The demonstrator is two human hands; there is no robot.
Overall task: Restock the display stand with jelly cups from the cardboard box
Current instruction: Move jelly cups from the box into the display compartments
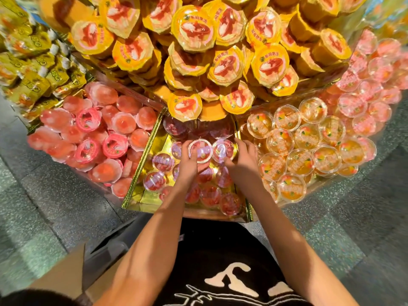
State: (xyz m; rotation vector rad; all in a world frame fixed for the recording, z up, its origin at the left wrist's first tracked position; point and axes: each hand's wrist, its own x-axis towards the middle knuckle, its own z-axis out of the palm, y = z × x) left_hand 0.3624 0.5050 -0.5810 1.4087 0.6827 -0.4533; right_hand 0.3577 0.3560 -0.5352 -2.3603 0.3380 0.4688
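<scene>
Our left hand (190,161) curls its fingers round a red jelly cup (199,149), and our right hand (241,156) grips a second cup (221,149) touching it. Both cups are in the display stand's gold-lined compartment (155,141). The cardboard box (64,270) lies at our lower left.

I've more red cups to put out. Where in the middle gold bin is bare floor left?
Bare gold floor runs along the left divider, from the back-left corner to the front-left corner. The bin's middle, right side and front row are packed with red cups; the left hand and right hand work there.
</scene>
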